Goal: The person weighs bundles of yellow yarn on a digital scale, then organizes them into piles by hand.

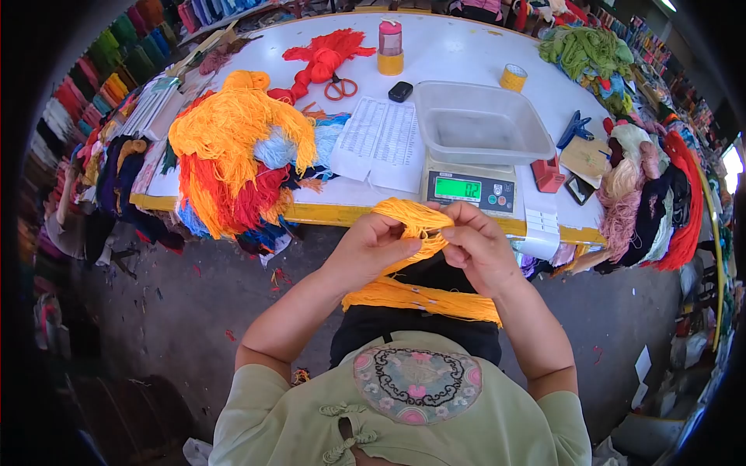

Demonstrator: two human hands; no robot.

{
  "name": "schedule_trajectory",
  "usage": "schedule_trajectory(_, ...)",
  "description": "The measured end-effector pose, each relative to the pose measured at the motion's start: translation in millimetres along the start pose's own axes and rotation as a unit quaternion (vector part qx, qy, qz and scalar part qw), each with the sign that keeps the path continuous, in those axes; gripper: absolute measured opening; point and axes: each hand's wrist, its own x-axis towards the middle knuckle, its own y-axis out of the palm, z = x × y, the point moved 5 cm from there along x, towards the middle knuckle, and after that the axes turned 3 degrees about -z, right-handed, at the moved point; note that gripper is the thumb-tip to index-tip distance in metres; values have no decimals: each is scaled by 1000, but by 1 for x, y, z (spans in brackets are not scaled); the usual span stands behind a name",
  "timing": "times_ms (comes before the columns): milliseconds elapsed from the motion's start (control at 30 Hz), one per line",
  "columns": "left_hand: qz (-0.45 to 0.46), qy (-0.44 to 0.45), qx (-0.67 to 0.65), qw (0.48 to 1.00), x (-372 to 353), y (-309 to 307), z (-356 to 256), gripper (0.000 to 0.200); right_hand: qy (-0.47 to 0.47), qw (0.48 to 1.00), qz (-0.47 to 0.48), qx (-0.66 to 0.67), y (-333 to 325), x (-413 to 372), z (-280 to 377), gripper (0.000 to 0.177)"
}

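Note:
A hank of orange-yellow yarn (410,213) is held up between my two hands, just in front of the table edge. My left hand (378,242) is closed around its left side, thumb laid across the strands. On the other side, my right hand (475,239) pinches the yarn with thumb and fingers. More orange yarn (423,300) lies across my lap below. Behind my hands stands a digital scale (470,188) with a lit green display, bearing a translucent plastic tub (483,147).
Heaped orange yarn (241,124) hangs over the table's left edge above red and blue yarn. Printed sheets (377,140), scissors (340,88), a pink-capped bottle (390,48), a tape roll (513,77) and a red stapler-like object (548,175) lie on the white table (458,39).

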Motion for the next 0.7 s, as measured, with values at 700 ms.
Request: schedule_trajectory(700, -79, 49, -466, 880, -86, -148, -70, 13, 115, 973, -167, -112, -129, -81, 9, 18)
